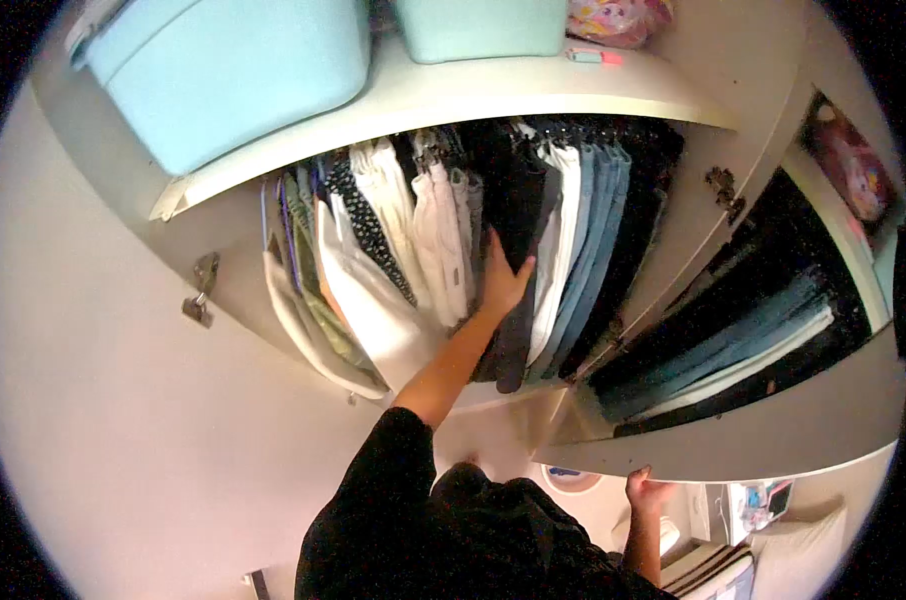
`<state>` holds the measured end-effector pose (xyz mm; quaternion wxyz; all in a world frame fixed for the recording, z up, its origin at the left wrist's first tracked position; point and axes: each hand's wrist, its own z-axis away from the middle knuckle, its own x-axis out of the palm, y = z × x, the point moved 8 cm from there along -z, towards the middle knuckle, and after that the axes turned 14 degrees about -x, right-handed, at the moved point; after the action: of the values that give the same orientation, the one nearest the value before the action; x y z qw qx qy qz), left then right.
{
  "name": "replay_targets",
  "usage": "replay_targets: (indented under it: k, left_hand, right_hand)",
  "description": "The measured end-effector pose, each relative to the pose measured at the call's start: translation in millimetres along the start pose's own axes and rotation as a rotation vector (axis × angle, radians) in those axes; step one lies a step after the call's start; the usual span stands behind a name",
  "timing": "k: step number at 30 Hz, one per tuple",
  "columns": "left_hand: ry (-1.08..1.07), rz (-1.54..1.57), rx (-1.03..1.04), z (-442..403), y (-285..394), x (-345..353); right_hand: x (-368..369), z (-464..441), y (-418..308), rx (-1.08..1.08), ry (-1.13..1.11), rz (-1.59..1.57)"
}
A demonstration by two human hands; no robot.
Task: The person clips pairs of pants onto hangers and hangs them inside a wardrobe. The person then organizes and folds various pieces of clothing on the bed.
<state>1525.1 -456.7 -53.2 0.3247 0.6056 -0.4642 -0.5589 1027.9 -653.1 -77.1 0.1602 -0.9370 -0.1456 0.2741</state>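
My left hand [506,280] reaches into the wardrobe, thumb and forefinger spread apart. It rests against a pair of dark trousers [514,335] on the rail; its other fingers are partly hidden. To its left hang pale pink trousers [441,245] and a large white garment [383,320]. On its right are white trousers [554,290] and blue jeans [595,240]. Low on the right, my right hand [649,490] is closed around the bottom edge of the mirrored wardrobe door [753,462], which stands swung outward.
Above the rail, a shelf [453,95] bears a light blue bin [243,80], a mint bin [483,30], a pink-and-teal marker [595,57] and a colourful bag [621,20]. Metal hinges [201,290] jut from the left side. A round container [571,480] sits below the door.
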Motion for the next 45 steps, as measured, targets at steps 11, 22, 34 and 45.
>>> replay_targets:
  k: [11,22,34,45]
  left_hand:
    - [0.502,0.076,0.346,93.7,87.9,-149.3]
    - [0.229,-0.2,0.077,-4.9,110.3,-155.8]
    - [-0.048,-0.304,0.123,-9.8,76.7,-161.5]
    - [0.239,-0.276,0.143,1.0,77.0,-237.5]
  right_hand:
    - [2.3,-12.3,0.2,0.095,-0.119,0.235]
    - [1.4,-12.3,-16.3,-0.096,0.219,0.264]
    - [45.0,-128.3,-188.9,-0.377,0.373,-0.138]
    - [316.9,-358.2,-227.9,-0.276,0.148,-0.004]
